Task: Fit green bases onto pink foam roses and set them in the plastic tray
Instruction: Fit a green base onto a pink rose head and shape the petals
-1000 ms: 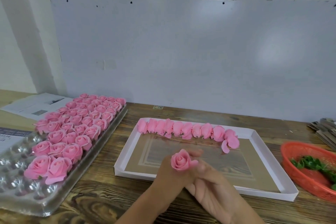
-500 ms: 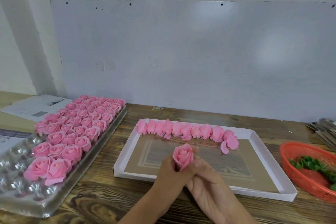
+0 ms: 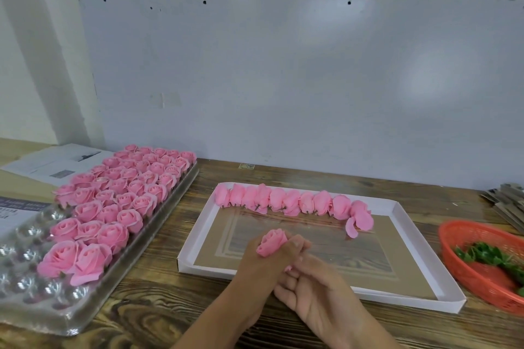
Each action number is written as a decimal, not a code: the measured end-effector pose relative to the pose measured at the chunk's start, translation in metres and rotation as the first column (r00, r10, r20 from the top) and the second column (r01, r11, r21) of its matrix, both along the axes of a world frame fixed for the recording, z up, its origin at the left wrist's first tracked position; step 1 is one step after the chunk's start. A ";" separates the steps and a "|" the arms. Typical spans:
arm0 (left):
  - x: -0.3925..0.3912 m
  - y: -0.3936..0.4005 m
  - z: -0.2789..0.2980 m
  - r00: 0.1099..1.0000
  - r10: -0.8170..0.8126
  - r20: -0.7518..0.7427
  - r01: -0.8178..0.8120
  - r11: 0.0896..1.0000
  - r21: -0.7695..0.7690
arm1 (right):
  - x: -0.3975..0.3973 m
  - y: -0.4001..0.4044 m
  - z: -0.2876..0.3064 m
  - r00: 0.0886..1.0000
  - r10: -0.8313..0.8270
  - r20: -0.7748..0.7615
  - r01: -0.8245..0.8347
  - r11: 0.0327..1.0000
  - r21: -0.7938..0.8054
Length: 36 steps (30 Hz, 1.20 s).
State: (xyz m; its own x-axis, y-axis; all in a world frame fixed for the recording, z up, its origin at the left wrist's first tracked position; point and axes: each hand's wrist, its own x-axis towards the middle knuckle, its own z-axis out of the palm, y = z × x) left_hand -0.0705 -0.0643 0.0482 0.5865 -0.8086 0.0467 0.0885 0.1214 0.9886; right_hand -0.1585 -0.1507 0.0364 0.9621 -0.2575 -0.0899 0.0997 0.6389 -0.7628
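The left hand (image 3: pixel 256 272) gripped a pink rose (image 3: pixel 271 242) above the white box lid (image 3: pixel 397 207), and the right hand (image 3: pixel 314 292) met it from below, fingers curled at the rose's underside. A row of roses (image 3: pixel 292 201) lay along the lid's far edge. On the tabletop (image 3: pixel 158 278), the plastic tray (image 3: pixel 42 312) at left held many roses; a red basket (image 3: pixel 465 266) at right held green bases (image 3: pixel 487 255).

- The roses (image 3: pixel 107 201) look like soft matt pink foam.
- The plastic tray (image 3: pixel 37 306) is clear, glossy and moulded into shiny cups.
- The table (image 3: pixel 147 303) is dark wood with a bold grain.
- The white box lid (image 3: pixel 402 238) looks like matt card with a brown inside.
- The basket (image 3: pixel 465 261) is orange plastic mesh.
- The wall panel (image 3: pixel 283 79) is smooth with a faint sheen.
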 end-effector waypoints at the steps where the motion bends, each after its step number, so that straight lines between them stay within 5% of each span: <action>1: 0.000 0.000 -0.001 1.000 0.009 0.004 -0.008 1.000 -0.001 | 0.001 0.000 -0.001 1.000 -0.007 -0.002 0.007 0.999 -0.048; 9: 0.006 0.002 -0.006 0.995 -0.047 -0.088 0.039 0.994 -0.098 | -0.001 0.003 0.002 0.982 0.074 -0.173 -0.075 0.997 -0.001; 15: 0.007 0.000 -0.005 0.996 0.003 -0.095 -0.012 0.995 -0.098 | 0.001 0.007 0.006 0.992 -0.003 -0.126 -0.002 0.999 -0.037; 25: 0.016 0.010 -0.006 0.987 -0.075 0.139 0.095 0.985 -0.142 | -0.001 -0.001 0.008 0.979 -0.142 -0.147 0.138 0.990 -0.035; 36: 0.024 0.017 -0.012 0.947 0.019 0.319 0.009 0.996 -0.086 | -0.008 -0.014 0.011 0.953 -0.212 -0.217 0.115 0.915 -0.386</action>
State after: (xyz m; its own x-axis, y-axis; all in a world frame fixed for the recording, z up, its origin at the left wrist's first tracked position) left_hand -0.0468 -0.0469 0.0358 0.5337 -0.7904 0.3007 -0.2313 0.2056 0.9509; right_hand -0.1669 -0.1643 0.0472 0.8618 -0.4701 -0.1904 -0.0455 0.3023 -0.9521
